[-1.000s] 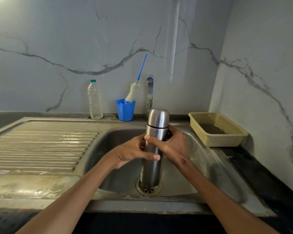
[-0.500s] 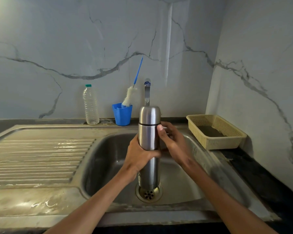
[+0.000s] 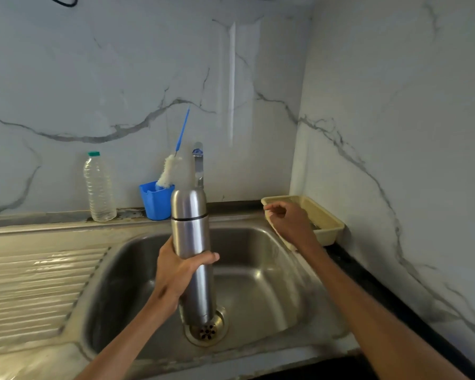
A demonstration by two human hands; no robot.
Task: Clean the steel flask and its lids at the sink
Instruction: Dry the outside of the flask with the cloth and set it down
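Your left hand wraps the steel flask upright over the sink drain at frame centre, cap on. Your right hand, fingers loosely curled and holding nothing, hangs near the basket. Washing hasn't begun; next, unscrew the cap.

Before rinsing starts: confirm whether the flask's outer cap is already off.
No, the cap sits closed on the steel flask, held by the left hand.
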